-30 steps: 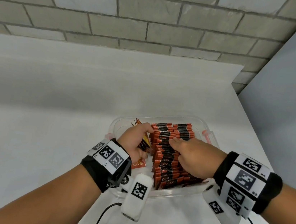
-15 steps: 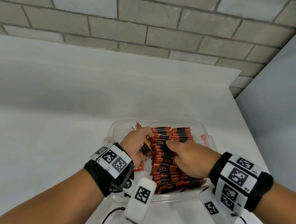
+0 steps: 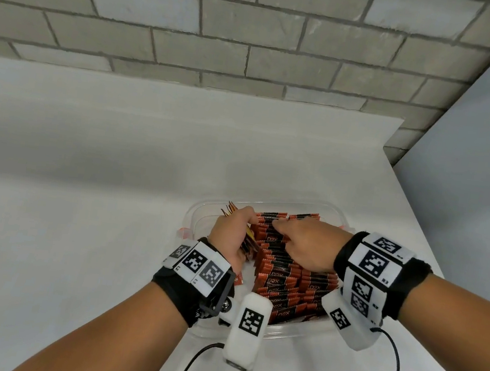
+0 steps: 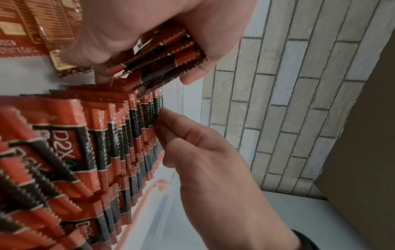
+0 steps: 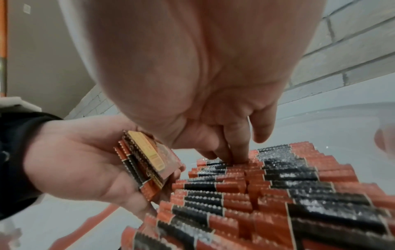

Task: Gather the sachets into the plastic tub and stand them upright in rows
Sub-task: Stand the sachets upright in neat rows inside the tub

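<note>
head | sachets (image 3: 283, 271) upright, rows run near-to-far | tub (image 3: 199, 213)

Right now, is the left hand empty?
No, the left hand grips a small bundle of sachets beside the standing rows.

Head looks down; wrist views close, sharing the sachets (image 3: 285, 271).

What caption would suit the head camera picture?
Left hand grips a bundle of sachets while right hand touches upright rows in a plastic tub.
</note>
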`<act>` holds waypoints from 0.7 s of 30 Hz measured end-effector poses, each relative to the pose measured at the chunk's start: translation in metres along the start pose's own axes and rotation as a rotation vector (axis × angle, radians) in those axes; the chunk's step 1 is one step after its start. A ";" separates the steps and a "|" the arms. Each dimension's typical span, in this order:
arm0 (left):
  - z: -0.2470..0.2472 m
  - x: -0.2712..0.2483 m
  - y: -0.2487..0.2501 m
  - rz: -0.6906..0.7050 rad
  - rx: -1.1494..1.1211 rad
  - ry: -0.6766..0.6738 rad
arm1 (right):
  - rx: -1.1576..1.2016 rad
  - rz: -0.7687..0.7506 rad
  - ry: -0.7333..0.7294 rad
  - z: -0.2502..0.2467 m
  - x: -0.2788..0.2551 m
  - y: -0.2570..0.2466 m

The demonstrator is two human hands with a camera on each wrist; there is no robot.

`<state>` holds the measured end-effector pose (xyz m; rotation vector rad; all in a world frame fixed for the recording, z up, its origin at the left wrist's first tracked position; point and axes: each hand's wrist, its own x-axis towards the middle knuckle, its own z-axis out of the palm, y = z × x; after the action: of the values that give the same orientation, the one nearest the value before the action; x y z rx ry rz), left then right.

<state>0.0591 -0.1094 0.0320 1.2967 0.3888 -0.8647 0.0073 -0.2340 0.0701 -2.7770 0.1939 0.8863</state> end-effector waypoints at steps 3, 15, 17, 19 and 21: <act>0.000 -0.003 0.000 -0.010 -0.009 -0.015 | 0.010 -0.006 0.007 -0.001 0.001 -0.001; -0.004 -0.002 0.001 0.025 0.000 -0.042 | 0.014 0.026 0.055 -0.008 0.006 0.004; -0.011 -0.010 0.005 0.087 0.047 -0.098 | 0.075 0.024 0.123 -0.013 -0.002 0.007; -0.023 -0.016 0.011 0.132 0.068 -0.187 | 0.210 0.008 0.201 -0.018 -0.014 0.010; -0.033 -0.025 0.016 0.150 0.067 -0.269 | 0.388 -0.036 0.254 -0.017 -0.026 0.008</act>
<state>0.0621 -0.0695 0.0516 1.2338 0.0503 -0.9160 -0.0063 -0.2444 0.0976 -2.5063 0.3188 0.4271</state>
